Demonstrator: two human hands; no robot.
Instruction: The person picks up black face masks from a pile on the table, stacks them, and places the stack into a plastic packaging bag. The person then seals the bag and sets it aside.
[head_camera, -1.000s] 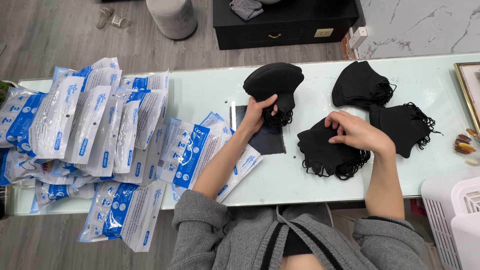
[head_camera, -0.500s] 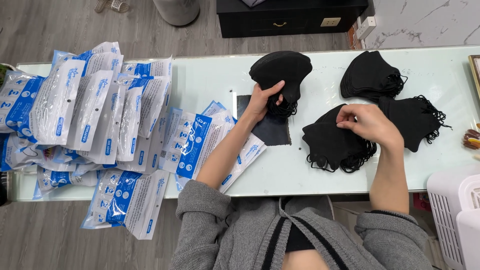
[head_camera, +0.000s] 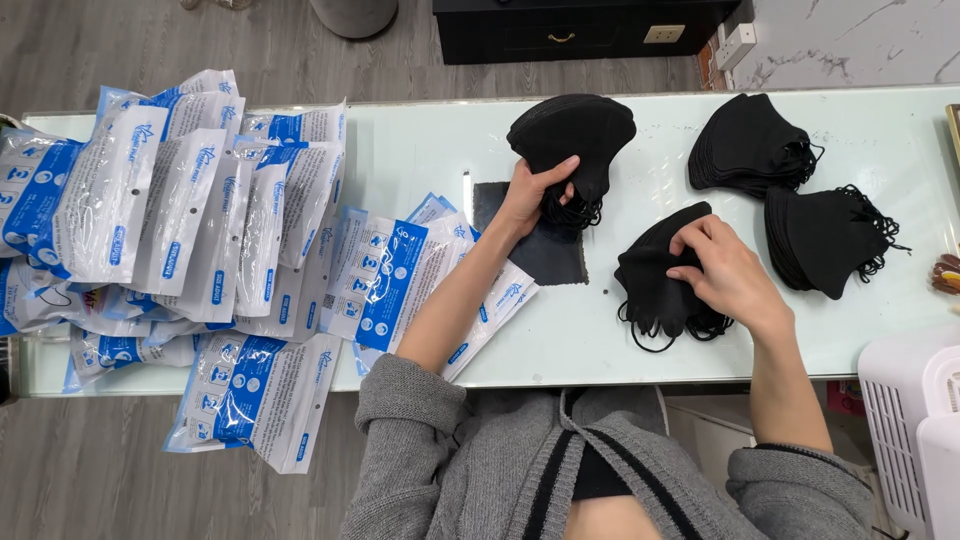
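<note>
A: Grip first. Left hand (head_camera: 527, 195) is clamped on the lower edge of a stack of black masks (head_camera: 573, 140), thumb on top, fingers curled under; ear loops hang below the hand. Right hand (head_camera: 722, 272) has its fingers pinched together on the top mask of a second black stack (head_camera: 660, 280), palm resting on the pile.

B: Positions, near edge first?

A: Both forearms cross the near edge of the glass table (head_camera: 560, 340) in grey knit sleeves. Near the left end of that edge, a white-and-blue packet (head_camera: 255, 395) overhangs the table. More flat packets (head_camera: 400, 275) are fanned just left of the left forearm. The right-hand stack sits a little in from the near edge, right of centre, loops trailing toward it.

B: Mid table?

A: A dark square mat (head_camera: 535, 245) lies between the hands, partly under the left wrist. The left-hand stack is beyond it, toward the far edge, centre.

B: Further out?

A: Two more black mask piles near the right end: one (head_camera: 825, 235) at mid depth, one (head_camera: 750, 145) closer to the far edge, touching or overlapping each other. A large overlapping heap of packets (head_camera: 170, 215) covers the left end, reaching the far edge.
</note>
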